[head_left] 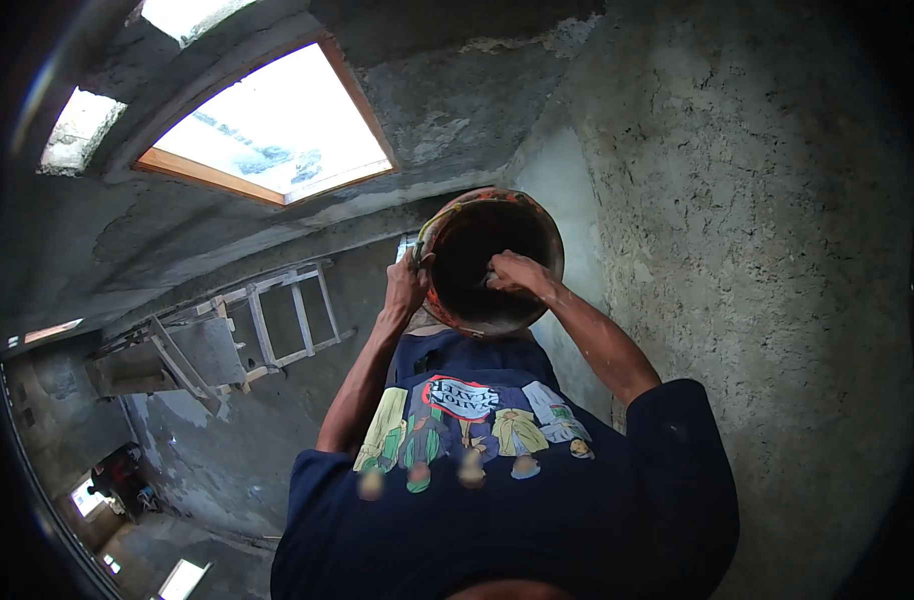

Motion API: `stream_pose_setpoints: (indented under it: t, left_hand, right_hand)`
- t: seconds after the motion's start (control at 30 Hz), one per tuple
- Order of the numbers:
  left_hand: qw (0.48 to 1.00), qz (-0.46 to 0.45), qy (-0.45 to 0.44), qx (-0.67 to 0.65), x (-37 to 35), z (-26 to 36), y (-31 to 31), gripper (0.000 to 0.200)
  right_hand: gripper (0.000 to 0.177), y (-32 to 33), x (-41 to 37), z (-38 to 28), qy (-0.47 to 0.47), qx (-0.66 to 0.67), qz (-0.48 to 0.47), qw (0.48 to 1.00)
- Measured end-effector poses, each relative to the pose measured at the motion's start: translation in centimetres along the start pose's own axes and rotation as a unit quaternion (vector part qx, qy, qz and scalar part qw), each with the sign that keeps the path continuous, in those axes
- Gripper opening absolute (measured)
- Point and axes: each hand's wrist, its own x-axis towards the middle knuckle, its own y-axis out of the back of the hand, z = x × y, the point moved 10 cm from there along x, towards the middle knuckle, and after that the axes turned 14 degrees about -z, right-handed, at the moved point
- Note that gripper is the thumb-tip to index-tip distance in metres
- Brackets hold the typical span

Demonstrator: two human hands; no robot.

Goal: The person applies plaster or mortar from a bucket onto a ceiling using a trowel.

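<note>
A round bucket [549, 225] with a worn, reddish-orange rim is tilted so its dark mouth faces me, in front of my body. My left hand [409, 285] is closed at the bucket's left edge, where a yellowish handle runs along the rim. Over the bucket's mouth, my right hand [518, 272] has its fingers curled together. Something small and pale shows at those fingertips, but I cannot make out what it is. The inside of the bucket is too dark to show its contents.
Rough grey plaster wall [737, 200] rises close on my right. A wood-framed window [267, 120] is at the upper left. Below it stands a wooden ladder-like frame [302, 320] with boards. Far off at the lower left, a person [125, 480] is dimly visible.
</note>
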Motion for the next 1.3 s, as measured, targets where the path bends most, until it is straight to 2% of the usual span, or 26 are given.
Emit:
stream_pose_setpoints:
  t: [0.1, 0.17, 0.23, 0.3, 0.4, 0.43, 0.5, 0.53, 0.6, 0.7, 0.73, 0.77, 0.83, 0.87, 0.9, 0.97, 1.03, 1.1, 1.17, 1.27, 1.3]
  left_hand:
    - [1.000, 0.020, -0.013, -0.011, -0.2, -0.4, 0.8, 0.022]
    - [0.999, 0.024, 0.023, -0.002, -0.3, -1.3, 0.9, 0.022]
    - [0.999, 0.036, 0.027, -0.002, -0.4, -1.6, 0.9, 0.022]
    - [0.998, 0.051, 0.030, -0.004, -0.2, -1.9, 0.7, 0.022]
    - [0.997, 0.071, -0.003, 0.016, -0.2, -0.9, 1.0, 0.022]
    - [0.998, 0.055, 0.006, 0.008, -0.2, -0.7, 0.9, 0.022]
    - [0.999, 0.034, 0.009, 0.001, 0.2, -0.1, 0.6, 0.021]
    - [1.000, 0.023, -0.004, 0.003, 0.2, 0.3, 0.4, 0.020]
    - [1.000, 0.012, -0.020, 0.008, 0.5, 0.8, 0.3, 0.020]
    - [0.999, 0.006, -0.050, 0.016, 0.3, 1.7, 0.0, 0.019]
    - [0.999, -0.012, -0.048, 0.018, 0.4, 2.0, -0.4, 0.019]
    - [0.998, -0.030, -0.045, 0.020, 0.3, 2.2, -0.7, 0.019]
    - [0.999, -0.035, -0.028, 0.022, 0.0, 2.3, -0.8, 0.020]
    - [0.999, -0.033, -0.011, 0.020, -0.1, 2.1, -1.0, 0.021]
    - [0.999, -0.041, -0.011, 0.022, -0.4, 1.9, -1.3, 0.021]
    - [0.998, 0.024, -0.042, 0.040, 0.1, 2.3, 0.0, 0.021]
    - [0.997, 0.042, -0.043, 0.039, -0.2, 2.2, 0.4, 0.019]
    - [0.999, 0.029, -0.024, 0.036, 0.0, 0.8, 0.4, 0.019]
    - [0.999, 0.032, -0.021, 0.039, 0.2, 0.6, 0.7, 0.019]
    - [0.998, 0.034, -0.036, 0.038, 0.2, 0.8, 0.6, 0.020]
    - [0.997, 0.041, -0.058, 0.039, 0.3, 1.4, 0.9, 0.020]
  right_hand:
    - [0.024, -0.3, -0.3, -1.0, 0.004, -0.034, -0.002, 0.999]
    - [0.022, -0.2, -0.7, -1.4, 0.017, -0.052, 0.011, 0.998]
    - [0.019, -0.5, -0.9, -0.2, -0.025, -0.063, -0.015, 0.998]
    - [0.017, 1.1, -2.5, 1.0, -0.038, -0.075, 0.011, 0.996]
    - [0.023, 2.7, -4.3, 3.5, -0.118, -0.073, -0.064, 0.988]
    - [0.024, 3.6, -4.6, 3.7, -0.075, -0.055, 0.019, 0.995]
    - [0.023, 4.7, -4.4, 3.8, -0.079, 0.017, 0.112, 0.990]
    - [0.023, 4.4, -3.6, 3.7, -0.082, 0.020, 0.115, 0.990]
    - [0.023, 2.6, -0.8, 4.1, -0.101, 0.062, 0.033, 0.992]
    - [0.020, 3.3, -1.5, 0.0, -0.076, 0.110, 0.068, 0.989]
    - [0.017, 1.5, -0.9, 0.3, -0.090, 0.196, -0.002, 0.977]
    - [0.017, 1.2, -1.1, -0.2, -0.091, 0.202, -0.002, 0.975]
    - [0.015, 2.5, -2.3, -5.9, -0.049, -0.078, -0.014, 0.996]
    - [0.014, 0.5, -1.3, -5.5, -0.062, -0.122, -0.002, 0.991]
    - [0.014, -1.3, -1.3, -5.6, -0.065, -0.115, -0.002, 0.991]
    - [0.014, -2.0, -1.3, -5.8, -0.060, -0.133, 0.028, 0.989]
    - [0.013, -0.7, -2.2, -5.0, -0.086, -0.115, 0.036, 0.989]
    - [0.015, 1.4, -3.3, -4.6, -0.059, -0.135, 0.010, 0.989]
    - [0.023, 4.7, -4.2, -3.0, -0.100, -0.039, 0.045, 0.993]
    - [0.027, 5.9, -2.9, -2.3, -0.113, 0.022, 0.044, 0.992]
    - [0.028, 5.7, -2.6, -1.5, -0.151, 0.121, 0.008, 0.981]
